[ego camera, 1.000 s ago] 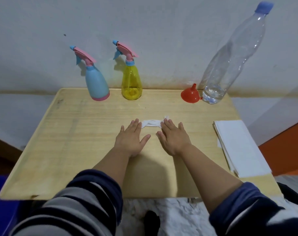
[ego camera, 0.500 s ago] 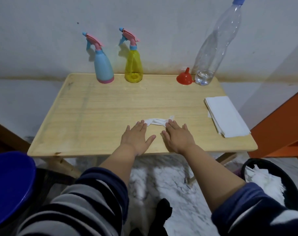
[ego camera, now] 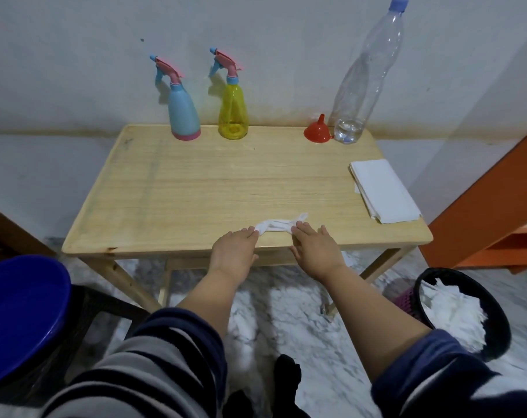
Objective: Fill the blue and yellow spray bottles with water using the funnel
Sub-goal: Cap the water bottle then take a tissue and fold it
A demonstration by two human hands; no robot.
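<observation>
The blue spray bottle (ego camera: 184, 116) and the yellow spray bottle (ego camera: 233, 111) stand upright at the back of the wooden table (ego camera: 196, 188), both with pink trigger heads on. A red funnel (ego camera: 317, 131) lies mouth down at the back right, beside a tall clear water bottle (ego camera: 364, 82) with a blue cap and a little water at its bottom. My left hand (ego camera: 233, 251) and my right hand (ego camera: 315, 248) lie flat at the table's front edge. Their fingertips touch the two ends of a crumpled white tissue (ego camera: 279, 225).
A stack of folded white tissues (ego camera: 383, 191) lies at the table's right edge. A black bin (ego camera: 464, 315) with white waste stands on the floor at the right, a blue basin (ego camera: 21, 318) at the left. An orange panel (ego camera: 497, 206) rises beyond the table's right side.
The view has pulled back from the table. Both hands and the crumpled tissue have slid from the table's middle to its front edge. Bottles and funnel have not moved.
</observation>
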